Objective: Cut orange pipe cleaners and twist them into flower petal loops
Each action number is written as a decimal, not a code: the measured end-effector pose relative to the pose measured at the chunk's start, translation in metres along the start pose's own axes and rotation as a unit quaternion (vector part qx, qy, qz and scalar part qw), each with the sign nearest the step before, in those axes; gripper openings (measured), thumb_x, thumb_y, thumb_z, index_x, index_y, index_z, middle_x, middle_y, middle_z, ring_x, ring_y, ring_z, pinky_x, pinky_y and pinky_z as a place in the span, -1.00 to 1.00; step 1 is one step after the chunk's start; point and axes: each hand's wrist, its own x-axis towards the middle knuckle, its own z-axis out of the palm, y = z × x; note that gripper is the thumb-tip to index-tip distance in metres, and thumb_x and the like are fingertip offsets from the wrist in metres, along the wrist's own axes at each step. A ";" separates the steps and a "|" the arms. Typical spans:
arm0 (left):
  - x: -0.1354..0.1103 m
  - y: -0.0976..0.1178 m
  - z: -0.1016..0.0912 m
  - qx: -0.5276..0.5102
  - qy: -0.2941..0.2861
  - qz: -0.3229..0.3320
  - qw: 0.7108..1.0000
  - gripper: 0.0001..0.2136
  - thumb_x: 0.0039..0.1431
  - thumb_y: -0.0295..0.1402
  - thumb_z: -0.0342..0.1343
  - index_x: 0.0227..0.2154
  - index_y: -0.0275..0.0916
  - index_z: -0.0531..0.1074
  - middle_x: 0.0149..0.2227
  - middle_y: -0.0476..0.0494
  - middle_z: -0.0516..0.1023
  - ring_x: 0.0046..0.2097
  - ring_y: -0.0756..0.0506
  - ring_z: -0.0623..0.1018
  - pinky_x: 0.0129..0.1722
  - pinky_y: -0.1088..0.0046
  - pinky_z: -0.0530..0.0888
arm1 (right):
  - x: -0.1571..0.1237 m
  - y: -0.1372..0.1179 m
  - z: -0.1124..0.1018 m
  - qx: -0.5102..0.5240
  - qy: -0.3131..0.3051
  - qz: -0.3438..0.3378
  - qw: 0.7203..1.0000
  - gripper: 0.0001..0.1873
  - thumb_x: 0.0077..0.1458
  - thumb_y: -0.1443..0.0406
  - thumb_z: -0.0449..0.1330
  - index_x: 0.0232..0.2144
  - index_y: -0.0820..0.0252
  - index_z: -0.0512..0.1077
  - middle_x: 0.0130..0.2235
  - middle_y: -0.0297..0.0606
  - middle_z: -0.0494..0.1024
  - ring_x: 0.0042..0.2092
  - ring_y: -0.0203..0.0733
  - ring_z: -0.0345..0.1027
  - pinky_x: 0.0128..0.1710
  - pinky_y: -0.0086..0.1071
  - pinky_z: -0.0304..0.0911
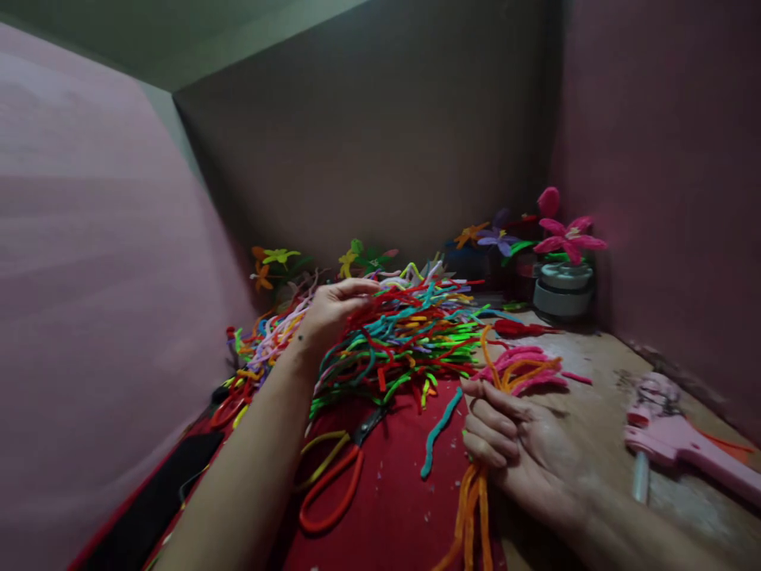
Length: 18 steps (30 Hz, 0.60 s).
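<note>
Orange pipe cleaners (pixel 471 507): bunched in curled right hand (pixel 514 444), lower ends over red cloth (pixel 398 500). Left hand (pixel 329 313) at multicoloured pile (pixel 410 329); grip cannot be told. Scissors (pixel 357 468) on cloth, between forearms.

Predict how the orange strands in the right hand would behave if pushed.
Probably bendable yet shape-holding: the orange strands curve above and below the right hand. Likely light, being thin. Their fuzzy-looking surface suggests little slipping.

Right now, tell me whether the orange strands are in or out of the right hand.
In: the right hand is curled around the orange strands, which hang out below it.
</note>
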 end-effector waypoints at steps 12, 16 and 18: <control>-0.053 -0.011 -0.068 0.012 0.251 -0.098 0.963 -0.77 -0.25 -0.32 0.21 -0.50 -0.38 0.43 -0.58 -0.06 0.46 -0.54 0.04 0.41 -0.52 0.53 0.33 | -0.006 0.000 0.008 0.017 0.044 -0.007 0.999 -0.73 0.17 0.41 -0.16 -0.47 0.28 0.28 -0.69 -0.52 -0.08 -0.68 -0.47 -0.27 -0.72 -0.56 -0.14; -0.098 0.016 -0.003 -0.127 0.021 -0.140 0.982 -0.75 -0.08 -0.27 0.15 -0.36 -0.35 0.43 -0.36 -0.18 0.51 -0.34 -0.02 0.47 -0.28 0.45 0.38 | -0.004 0.001 0.010 -0.033 0.036 -0.019 0.999 -0.74 0.17 0.32 -0.13 -0.46 0.23 0.29 -0.69 -0.50 -0.06 -0.67 -0.44 -0.23 -0.71 -0.53 -0.10; -0.122 0.028 0.042 -0.220 -0.107 -0.192 0.950 -0.72 -0.08 -0.28 0.17 -0.30 -0.34 0.42 -0.33 -0.18 0.50 -0.30 -0.03 0.46 -0.23 0.42 0.36 | -0.010 0.004 0.001 -0.078 0.012 -0.039 0.996 -0.77 0.16 0.26 -0.08 -0.45 0.19 0.30 -0.68 -0.48 -0.01 -0.67 -0.42 -0.18 -0.71 -0.49 -0.06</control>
